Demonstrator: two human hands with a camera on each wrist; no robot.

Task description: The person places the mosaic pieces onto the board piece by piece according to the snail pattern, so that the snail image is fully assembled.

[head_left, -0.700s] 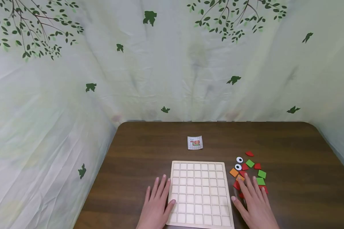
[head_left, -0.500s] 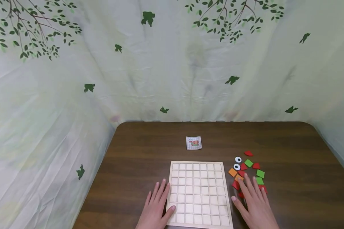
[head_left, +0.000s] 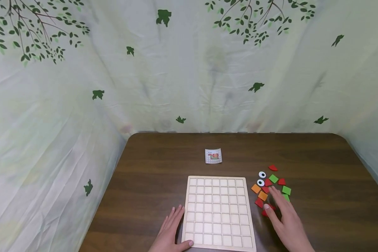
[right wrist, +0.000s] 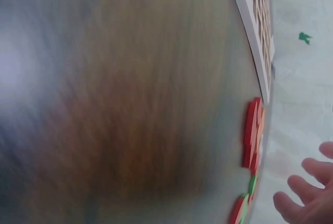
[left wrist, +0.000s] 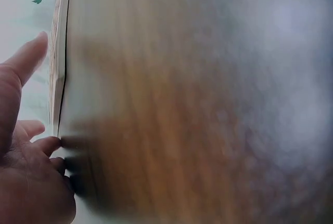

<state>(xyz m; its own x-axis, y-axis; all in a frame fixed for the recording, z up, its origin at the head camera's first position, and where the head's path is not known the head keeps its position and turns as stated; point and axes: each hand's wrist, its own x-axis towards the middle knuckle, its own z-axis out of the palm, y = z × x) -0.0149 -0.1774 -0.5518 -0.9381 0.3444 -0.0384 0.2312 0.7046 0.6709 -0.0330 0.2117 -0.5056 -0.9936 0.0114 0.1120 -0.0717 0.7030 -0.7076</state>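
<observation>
A pale wooden grid board (head_left: 218,212) lies flat in the head view. My left hand (head_left: 168,232) rests at its left edge, fingers straight and thumb over the near left corner. In the left wrist view, that hand's thumb stands beside the board's edge (left wrist: 61,42). My right hand (head_left: 288,224) hovers over loose coloured tiles, fingers loosely extended and nothing gripped. Around it are orange squares (head_left: 263,195), green squares (head_left: 286,190), red pieces (head_left: 259,202) and two white eye discs (head_left: 260,182). Some pieces are hidden under this hand.
A small picture card (head_left: 213,156) with a gridded drawing lies beyond the board. The dark wooden table (head_left: 163,154) ends at a pale curtain (head_left: 189,70) printed with leaves and birds.
My right hand has lifted and turned, its fingers drawing closer together and uncovering an orange square. My left hand has slid slightly nearer along the board's edge.
</observation>
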